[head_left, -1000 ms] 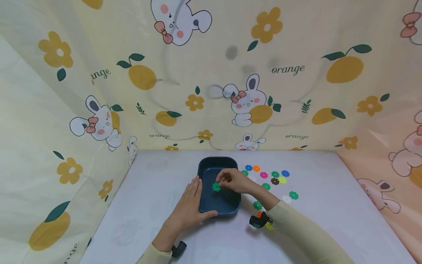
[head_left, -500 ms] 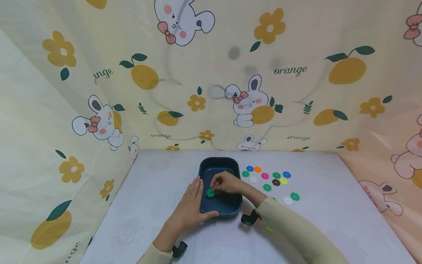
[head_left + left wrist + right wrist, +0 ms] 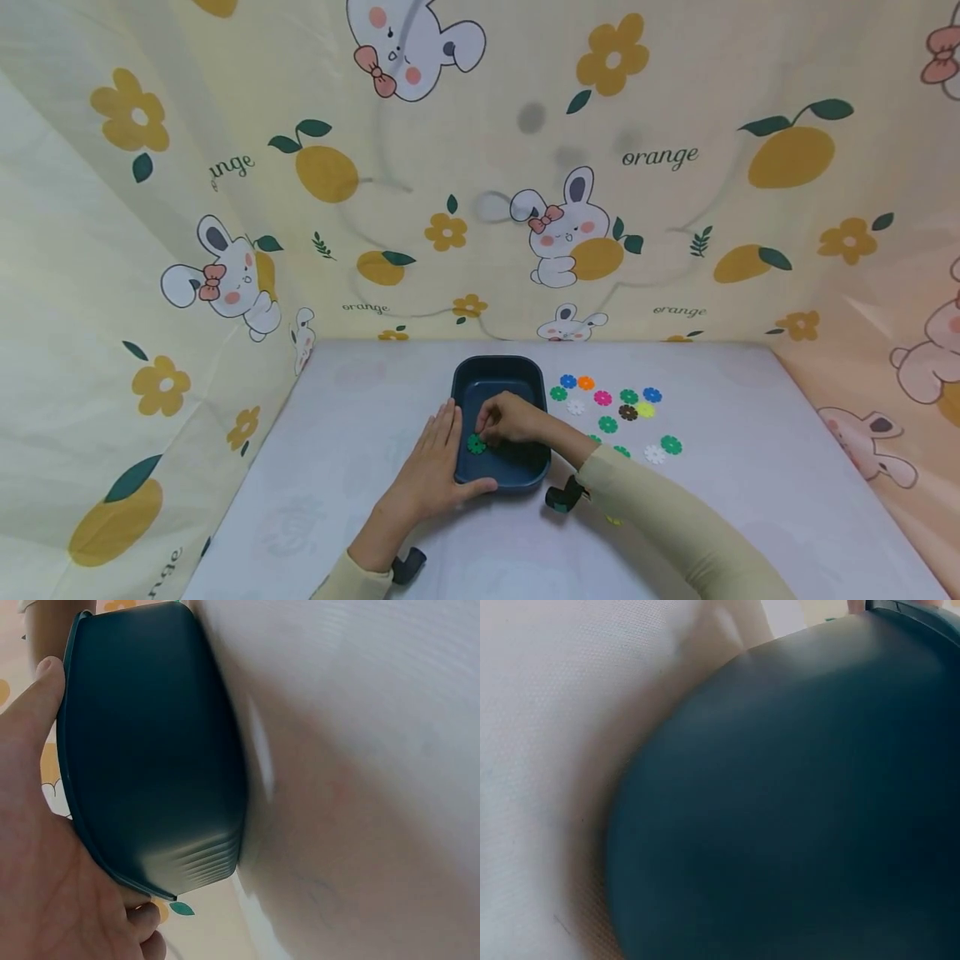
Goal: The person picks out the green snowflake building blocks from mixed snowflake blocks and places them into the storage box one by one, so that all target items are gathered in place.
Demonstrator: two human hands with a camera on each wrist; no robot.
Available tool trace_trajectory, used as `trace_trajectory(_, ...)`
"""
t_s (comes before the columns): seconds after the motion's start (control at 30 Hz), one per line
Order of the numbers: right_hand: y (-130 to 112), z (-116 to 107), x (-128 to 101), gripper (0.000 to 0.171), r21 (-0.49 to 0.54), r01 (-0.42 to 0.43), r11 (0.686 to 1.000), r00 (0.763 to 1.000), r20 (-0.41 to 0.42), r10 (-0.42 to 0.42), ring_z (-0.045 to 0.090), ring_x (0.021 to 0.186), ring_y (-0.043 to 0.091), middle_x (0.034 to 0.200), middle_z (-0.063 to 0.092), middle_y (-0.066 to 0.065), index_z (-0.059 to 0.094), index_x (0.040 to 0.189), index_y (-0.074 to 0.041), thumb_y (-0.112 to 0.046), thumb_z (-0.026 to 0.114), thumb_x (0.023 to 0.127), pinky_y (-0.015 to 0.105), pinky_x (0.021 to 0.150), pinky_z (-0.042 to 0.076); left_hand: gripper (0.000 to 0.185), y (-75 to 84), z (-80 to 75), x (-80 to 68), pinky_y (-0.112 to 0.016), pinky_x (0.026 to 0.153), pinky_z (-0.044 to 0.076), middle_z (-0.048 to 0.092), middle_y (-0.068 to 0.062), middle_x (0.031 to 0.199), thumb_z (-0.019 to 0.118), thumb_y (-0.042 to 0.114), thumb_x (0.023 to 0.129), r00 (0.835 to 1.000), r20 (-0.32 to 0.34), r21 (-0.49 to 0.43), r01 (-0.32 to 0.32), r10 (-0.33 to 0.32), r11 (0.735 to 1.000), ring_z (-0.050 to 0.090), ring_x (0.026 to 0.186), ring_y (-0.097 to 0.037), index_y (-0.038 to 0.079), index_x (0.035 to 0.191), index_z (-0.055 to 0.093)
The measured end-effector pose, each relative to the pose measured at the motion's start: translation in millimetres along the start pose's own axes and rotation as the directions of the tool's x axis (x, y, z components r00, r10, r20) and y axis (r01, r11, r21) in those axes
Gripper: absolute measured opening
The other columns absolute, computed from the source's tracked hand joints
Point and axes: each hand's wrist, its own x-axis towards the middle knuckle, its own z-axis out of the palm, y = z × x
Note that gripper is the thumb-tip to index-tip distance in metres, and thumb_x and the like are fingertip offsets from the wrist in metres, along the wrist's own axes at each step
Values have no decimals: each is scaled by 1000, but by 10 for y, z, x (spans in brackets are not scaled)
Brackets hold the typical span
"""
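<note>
A dark blue rectangular tray [image 3: 498, 371] sits mid-table. My right hand [image 3: 512, 418] reaches into it and pinches a green flower-shaped disc [image 3: 476, 443] low over the tray's left front floor. My left hand [image 3: 435, 462] lies flat against the tray's left side, fingers straight, thumb along the front rim. The left wrist view shows the tray's outer wall [image 3: 150, 757] with my thumb and palm [image 3: 37, 847] against it. The right wrist view is filled by the tray's dark wall [image 3: 795, 802]; no fingers show there.
Several flower discs in blue, orange, pink, green, brown, yellow and white lie scattered right of the tray [image 3: 618, 408]. The white tablecloth [image 3: 750, 467] is walled by printed curtains at back and both sides. Black wrist cameras [image 3: 562, 497] sit on both forearms.
My right hand has carried the green disc leftward and down toward the tray's floor near its front left. The left hand has stayed put.
</note>
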Motion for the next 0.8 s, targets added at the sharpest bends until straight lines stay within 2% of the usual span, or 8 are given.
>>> trace_trajectory(0.1, 5, 3, 4, 4, -23, -1, 1000, 1000, -16, 1, 72, 76, 14, 84, 75, 1, 77, 99, -5, -2, 78, 97, 27, 72, 63, 131, -4, -3, 6, -49, 135, 10, 1, -16, 181, 52, 92, 88, 1000, -4, -1, -6, 6, 1000, 0, 167, -28, 1, 172, 9)
trace_trajectory(0.27, 2, -9, -25, 4, -56, 9, 998, 996, -93, -14, 68, 79, 13, 88, 72, -3, 77, 99, -12, -8, 79, 98, 26, 73, 61, 131, 6, -16, 7, -49, 135, 9, 0, -16, 181, 54, 91, 88, 1000, 7, -19, -9, 9, 1000, 0, 167, -28, 0, 171, 9)
trace_trajectory(0.43, -4, -78, -135, 6, -104, 84, 991, 982, -160, -100, 65, 82, 12, 92, 71, -6, 78, 101, -17, -11, 78, 100, 25, 76, 61, 131, 13, -20, 6, -50, 135, 10, 0, -15, 181, 55, 90, 88, 1000, 14, -17, -1, 1, 1000, 1, 167, -29, 0, 171, 10)
trace_trajectory(0.6, -40, -245, -340, 5, -141, 142, 980, 960, -221, -171, 64, 85, 13, 96, 73, -6, 78, 105, -11, -11, 79, 100, 25, 79, 60, 132, 21, -19, 4, -51, 135, 10, -1, -14, 181, 56, 90, 87, 1000, 16, -22, 9, -8, 1000, 1, 167, -29, 1, 172, 8)
trace_trajectory(0.67, -50, -323, -453, 8, -128, 138, 982, 956, -244, -166, 64, 85, 14, 96, 73, -5, 78, 107, -8, -11, 79, 99, 25, 79, 60, 131, 23, -17, 3, -50, 135, 9, -1, -14, 181, 56, 90, 88, 1000, 13, -22, 11, -11, 1000, 1, 167, -29, 1, 172, 8)
trace_trajectory(0.8, -18, -454, -697, 7, -97, 92, 991, 949, -294, -117, 65, 87, 16, 97, 72, -3, 76, 106, -10, -11, 79, 99, 26, 80, 60, 131, 22, -8, -3, -50, 135, 10, -1, -14, 181, 58, 89, 88, 1000, 7, -17, 16, -16, 1000, 1, 167, -28, 1, 172, 8)
